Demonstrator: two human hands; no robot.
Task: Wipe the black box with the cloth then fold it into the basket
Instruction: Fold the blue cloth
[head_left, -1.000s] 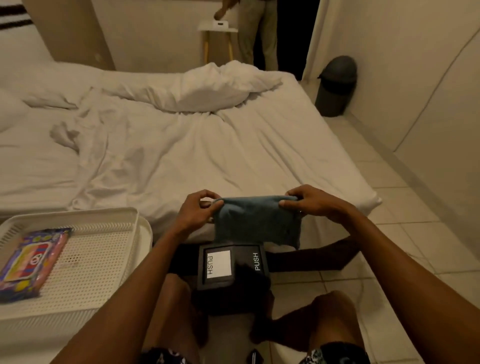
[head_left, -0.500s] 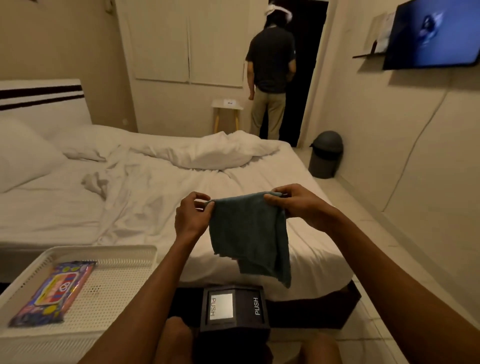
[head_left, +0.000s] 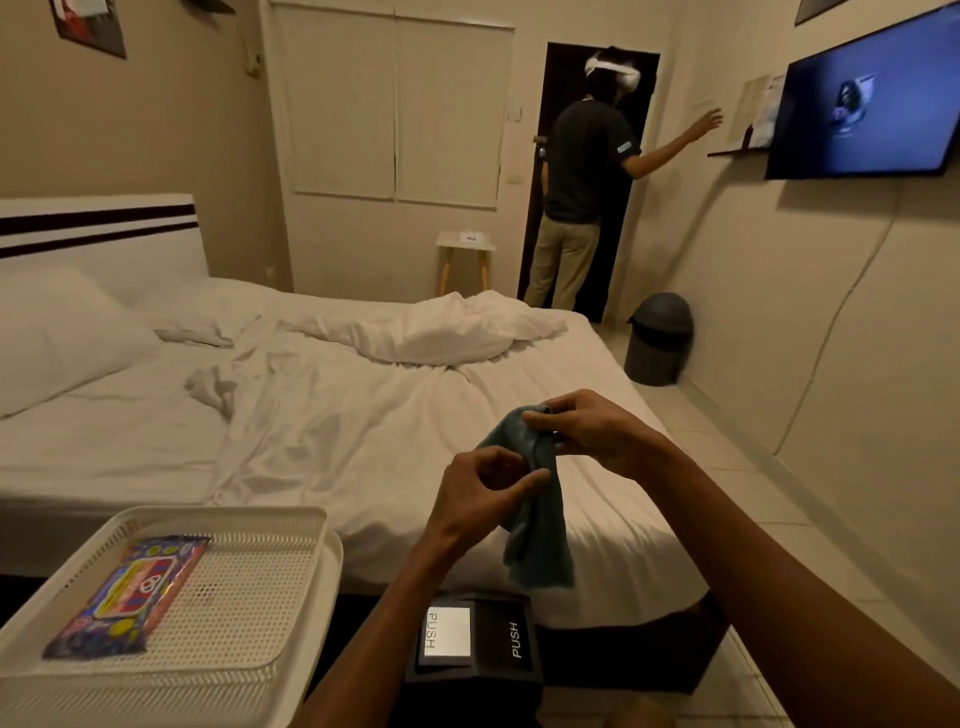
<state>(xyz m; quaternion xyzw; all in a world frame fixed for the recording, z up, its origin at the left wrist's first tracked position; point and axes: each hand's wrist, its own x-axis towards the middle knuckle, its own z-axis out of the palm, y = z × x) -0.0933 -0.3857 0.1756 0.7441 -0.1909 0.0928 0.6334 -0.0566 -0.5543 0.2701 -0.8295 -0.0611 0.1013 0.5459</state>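
Note:
A teal cloth (head_left: 537, 530) hangs doubled over in front of me, above the bed's near edge. My right hand (head_left: 587, 431) pinches its top fold. My left hand (head_left: 480, 496) grips the cloth just below and to the left, with the fingers curled on it. The black box (head_left: 475, 647), marked PUSH on two faces, stands low between my knees, straight under the hanging cloth. The white perforated basket (head_left: 249, 525) sits at the lower left, apart from both hands.
A colourful wipes packet (head_left: 130, 597) lies in the basket. The white bed (head_left: 311, 426) with rumpled sheets fills the middle. A person (head_left: 582, 182) stands at the far doorway, by a grey bin (head_left: 660, 338), a small stool (head_left: 465, 257) and a wall TV (head_left: 862, 104).
My hands have come together, so the cloth, held spread between them before, now hangs folded in half. The view has tilted up, showing more of the room and the person reaching toward the wall.

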